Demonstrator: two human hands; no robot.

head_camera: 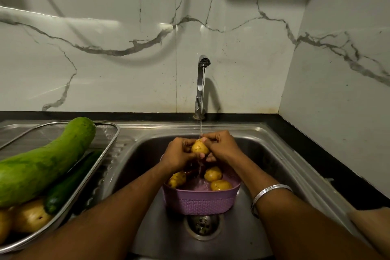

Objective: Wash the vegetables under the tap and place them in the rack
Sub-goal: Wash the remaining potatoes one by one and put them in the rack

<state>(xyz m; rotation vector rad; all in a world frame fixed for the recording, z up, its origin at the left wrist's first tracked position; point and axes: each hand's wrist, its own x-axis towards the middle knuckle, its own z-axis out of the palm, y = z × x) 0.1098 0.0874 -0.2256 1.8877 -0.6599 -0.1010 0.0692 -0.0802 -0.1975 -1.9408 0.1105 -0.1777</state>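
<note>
My left hand (178, 154) and my right hand (221, 146) both grip one potato (199, 147) under the water of the tap (201, 84), above the purple basket (200, 201). The rack (105, 143) stands left of the tap, holding a bottle gourd (44, 164).

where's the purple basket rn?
Head view, centre-bottom: the purple basket sits in the sink, just behind the drain, below both hands and the tap stream, with three potatoes inside.
</note>
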